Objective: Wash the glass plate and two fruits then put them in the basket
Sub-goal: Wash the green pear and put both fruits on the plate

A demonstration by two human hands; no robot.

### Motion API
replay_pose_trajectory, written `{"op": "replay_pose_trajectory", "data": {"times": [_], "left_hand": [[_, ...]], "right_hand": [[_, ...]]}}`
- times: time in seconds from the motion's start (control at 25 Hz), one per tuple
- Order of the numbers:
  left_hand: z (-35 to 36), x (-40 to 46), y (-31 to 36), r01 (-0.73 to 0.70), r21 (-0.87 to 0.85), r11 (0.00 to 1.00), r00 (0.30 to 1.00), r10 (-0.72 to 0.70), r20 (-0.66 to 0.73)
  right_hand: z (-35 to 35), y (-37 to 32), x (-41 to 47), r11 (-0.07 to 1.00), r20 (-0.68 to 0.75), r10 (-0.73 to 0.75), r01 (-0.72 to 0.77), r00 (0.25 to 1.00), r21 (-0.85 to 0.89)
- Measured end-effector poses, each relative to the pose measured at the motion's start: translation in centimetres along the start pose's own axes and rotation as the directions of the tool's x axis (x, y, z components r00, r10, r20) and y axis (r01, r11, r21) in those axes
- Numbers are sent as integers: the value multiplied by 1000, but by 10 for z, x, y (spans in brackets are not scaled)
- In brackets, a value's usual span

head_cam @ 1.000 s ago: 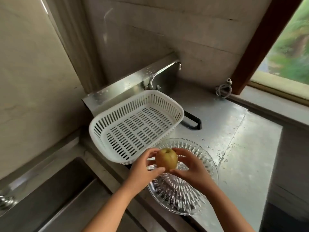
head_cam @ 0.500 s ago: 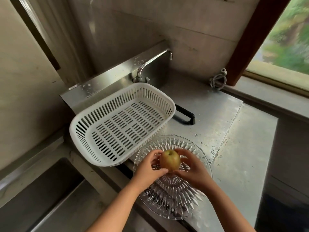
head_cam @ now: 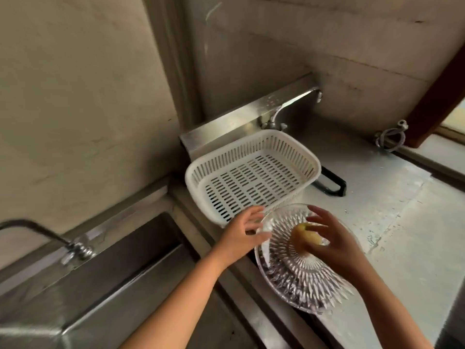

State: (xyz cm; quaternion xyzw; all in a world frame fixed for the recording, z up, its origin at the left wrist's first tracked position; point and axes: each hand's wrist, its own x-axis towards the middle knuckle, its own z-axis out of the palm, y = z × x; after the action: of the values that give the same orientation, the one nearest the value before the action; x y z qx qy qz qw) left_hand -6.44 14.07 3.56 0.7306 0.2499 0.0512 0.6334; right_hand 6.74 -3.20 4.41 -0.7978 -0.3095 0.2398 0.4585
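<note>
Holding: right hand cups the fruit over the glass plate at the counter's near edge; blur hides whether the fingers press it.
Left hand: spread, empty, at the plate's left rim.
Basket: behind-left; sink further left.

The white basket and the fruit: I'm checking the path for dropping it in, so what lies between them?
In the head view, only the near rim of the glass plate lies between the white basket and the fruit; nothing else sits there.
</note>
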Motion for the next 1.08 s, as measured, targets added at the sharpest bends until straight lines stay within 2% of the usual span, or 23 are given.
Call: {"op": "replay_pose_trajectory", "data": {"times": [0.08, 0.16, 0.24, 0.36, 0.52, 0.68, 0.8, 0.84, 0.96, 1.08], "left_hand": [[-31, -34, 2, -28, -63, 998, 992, 20, -124], [-65, -79, -7, -42, -106, 993, 963, 11, -269], [-100, -140, -28, -21, -149, 989, 888, -50, -457], [-143, -251, -69, 23, -266, 964, 672, -212, -710], [-168, -406, -122, 24, -421, 907, 282, -410, -867], [-161, -543, -170, -27, -548, 836, -34, -548, -836], [-160, -638, -212, -126, -638, 760, -239, -647, -724], [-162, -663, -227, -160, -659, 735, -283, -673, -683], [-180, -713, -271, -264, -691, 673, -333, -736, -589], [-213, -721, -302, -318, -725, 610, -273, -792, -547]], "right_hand": [[36, -37, 3, 997, 154, -69, 71, 986, -6], [85, -68, 3, 991, 315, -132, 135, 940, 14], [147, -101, -3, 980, 470, -191, 197, 862, 36], [252, -150, -34, 954, 690, -243, 296, 682, 43], [385, -201, -118, 894, 869, -280, 440, 408, 82], [490, -223, -220, 892, 951, -225, 439, 213, 113], [560, -228, -299, 917, 971, -175, 386, 163, 100], [582, -228, -324, 920, 976, -156, 382, 153, 88], [653, -225, -383, 924, 988, -102, 379, 112, 52], [713, -220, -416, 908, 996, -67, 417, 67, 33]]}}
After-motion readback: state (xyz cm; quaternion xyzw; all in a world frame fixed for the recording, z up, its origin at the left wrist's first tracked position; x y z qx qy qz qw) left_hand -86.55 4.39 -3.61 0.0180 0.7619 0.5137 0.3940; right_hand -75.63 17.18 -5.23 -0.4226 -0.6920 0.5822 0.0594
